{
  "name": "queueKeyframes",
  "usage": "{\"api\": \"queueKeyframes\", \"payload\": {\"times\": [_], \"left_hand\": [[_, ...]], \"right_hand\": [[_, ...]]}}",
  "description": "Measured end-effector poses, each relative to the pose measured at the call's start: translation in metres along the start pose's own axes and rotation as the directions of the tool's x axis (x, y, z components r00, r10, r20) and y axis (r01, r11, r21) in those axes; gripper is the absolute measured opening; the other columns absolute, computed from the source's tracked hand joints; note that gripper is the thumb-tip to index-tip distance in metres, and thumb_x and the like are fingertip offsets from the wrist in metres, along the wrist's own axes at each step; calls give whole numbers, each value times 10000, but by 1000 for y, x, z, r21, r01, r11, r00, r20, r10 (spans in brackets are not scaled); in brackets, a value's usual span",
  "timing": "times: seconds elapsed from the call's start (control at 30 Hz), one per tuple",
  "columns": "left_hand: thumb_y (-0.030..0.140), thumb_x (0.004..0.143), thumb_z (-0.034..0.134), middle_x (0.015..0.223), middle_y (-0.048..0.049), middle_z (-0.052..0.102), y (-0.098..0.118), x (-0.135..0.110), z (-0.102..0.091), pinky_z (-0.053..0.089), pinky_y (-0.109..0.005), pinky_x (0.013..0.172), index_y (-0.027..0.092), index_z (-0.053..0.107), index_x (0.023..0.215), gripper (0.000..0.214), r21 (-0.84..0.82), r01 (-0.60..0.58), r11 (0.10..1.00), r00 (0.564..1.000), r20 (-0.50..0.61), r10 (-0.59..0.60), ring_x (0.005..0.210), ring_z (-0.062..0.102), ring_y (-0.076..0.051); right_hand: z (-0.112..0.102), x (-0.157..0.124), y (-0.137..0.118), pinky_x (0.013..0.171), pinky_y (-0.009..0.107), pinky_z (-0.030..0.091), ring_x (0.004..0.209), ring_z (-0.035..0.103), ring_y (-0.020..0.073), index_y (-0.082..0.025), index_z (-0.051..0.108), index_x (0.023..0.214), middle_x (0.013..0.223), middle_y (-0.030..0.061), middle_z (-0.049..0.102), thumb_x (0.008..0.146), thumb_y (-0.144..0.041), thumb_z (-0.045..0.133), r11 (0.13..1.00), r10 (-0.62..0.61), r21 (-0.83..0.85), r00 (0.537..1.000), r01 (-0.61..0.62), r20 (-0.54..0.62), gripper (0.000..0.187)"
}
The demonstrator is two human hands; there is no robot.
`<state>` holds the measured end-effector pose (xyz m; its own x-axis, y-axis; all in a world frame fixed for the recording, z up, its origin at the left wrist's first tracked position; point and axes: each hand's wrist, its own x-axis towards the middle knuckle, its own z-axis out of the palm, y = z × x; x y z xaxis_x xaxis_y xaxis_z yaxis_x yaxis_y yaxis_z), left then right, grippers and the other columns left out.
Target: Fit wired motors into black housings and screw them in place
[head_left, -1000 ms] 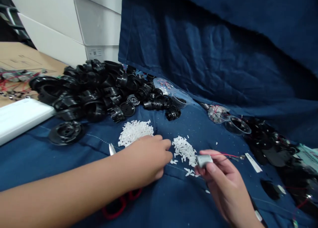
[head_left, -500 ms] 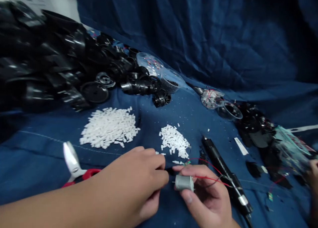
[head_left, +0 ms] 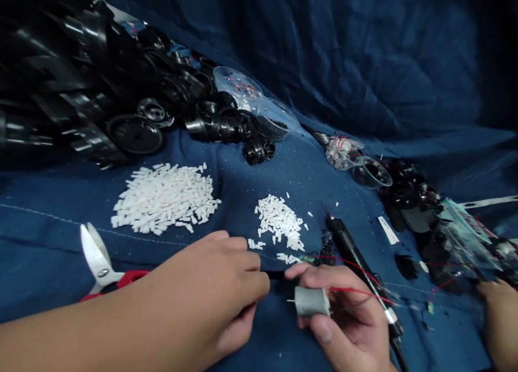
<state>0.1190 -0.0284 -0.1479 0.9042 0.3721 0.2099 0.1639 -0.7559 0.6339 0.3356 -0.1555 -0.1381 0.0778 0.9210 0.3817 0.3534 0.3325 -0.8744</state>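
Now the right hand (head_left: 348, 320) pinches the grey motor (head_left: 311, 301), just beside the left hand (head_left: 230, 285), curled, any grip there hidden; the left forearm (head_left: 84, 334) covers part of the red-handled scissors (head_left: 94, 253). Beyond, white pieces (head_left: 279, 218); farther, heaped black parts (head_left: 81, 64) blur, cut off at left.

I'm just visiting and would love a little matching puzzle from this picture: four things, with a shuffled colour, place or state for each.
1. motor
2. scissors
3. pen-shaped tool
4. larger heap of small pieces

A. mostly black
B. white
C. held in the right hand
D. red-handled, partly hidden by the left arm

Pairs: 1-C, 2-D, 3-A, 4-B
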Motion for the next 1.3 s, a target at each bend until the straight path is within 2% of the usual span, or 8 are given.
{"api": "queueKeyframes", "payload": {"times": [0.1, 0.2, 0.27, 0.33, 0.43, 0.63, 0.83, 1.3], "left_hand": [[203, 917, 755, 841, 50, 686, 3, -1, -4, 431, -378, 803, 244, 669, 817, 138, -26, -19, 999, 1000, 2, 19, 782, 592, -192], [166, 896, 763, 1005, 41, 719, 5, 0, -9, 446, -352, 802, 238, 680, 829, 129, -93, -32, 995, 998, -49, 27, 884, 617, -191], [143, 897, 756, 1076, 38, 736, 5, 2, -9, 458, -346, 839, 239, 696, 854, 121, -115, -31, 993, 997, -77, 23, 940, 625, -196], [153, 913, 747, 1011, 39, 747, 5, 3, -8, 457, -357, 859, 244, 699, 858, 116, -99, -25, 995, 999, -50, 20, 928, 621, -206], [173, 908, 753, 899, 54, 729, 4, 4, -7, 431, -368, 828, 257, 698, 874, 106, -82, -6, 997, 1000, 27, 8, 880, 601, -210], [216, 895, 773, 844, 55, 687, 2, 2, -4, 390, -382, 818, 253, 680, 804, 135, -109, 44, 993, 997, 66, -37, 840, 582, -200], [239, 897, 765, 773, 54, 664, 1, 4, -1, 366, -391, 800, 238, 662, 759, 172, -64, 67, 996, 994, 85, -61, 793, 559, -200], [220, 868, 791, 746, 56, 645, 0, 3, 2, 337, -380, 780, 226, 657, 753, 176, -85, 35, 996, 999, 38, -32, 764, 565, -180]], "right_hand": [[-3, 4, -4, 1129, 550, 564, 761, 682, 185, -237, 751, 1233, 834, 12, 718, 1039, -333, 728, 985, -165, -74, 968, 153, -190, 218], [-8, 4, -3, 1168, 523, 535, 794, 675, 166, -241, 757, 1200, 859, 4, 706, 1050, -292, 713, 998, -62, 4, 943, 67, -328, 165], [-11, 3, 1, 1000, 443, 634, 780, 700, 156, -261, 750, 1209, 897, 16, 734, 1063, -308, 696, 979, 155, 163, 962, -119, -227, 163], [-12, 1, 4, 793, 337, 657, 772, 742, 164, -281, 739, 1211, 858, 15, 743, 1073, -336, 683, 908, 335, 288, 940, -304, -61, 158], [-6, -3, 6, 689, 269, 629, 772, 789, 182, -292, 730, 1191, 774, 2, 737, 1065, -358, 702, 853, 421, 319, 906, -413, 48, 146], [10, -3, 5, 550, 200, 560, 583, 692, 122, -321, 749, 1209, 769, -23, 725, 879, -149, 793, 977, 211, 9, 971, -213, 116, 375], [12, 3, 3, 477, 164, 476, 504, 598, 86, -334, 720, 1147, 703, -67, 677, 818, -132, 752, 979, 137, -173, 980, -111, 147, 388], [13, 0, 6, 457, 173, 466, 503, 585, 89, -326, 669, 1163, 703, -71, 670, 830, -168, 788, 974, 112, -216, 967, -62, 227, 387]]}}
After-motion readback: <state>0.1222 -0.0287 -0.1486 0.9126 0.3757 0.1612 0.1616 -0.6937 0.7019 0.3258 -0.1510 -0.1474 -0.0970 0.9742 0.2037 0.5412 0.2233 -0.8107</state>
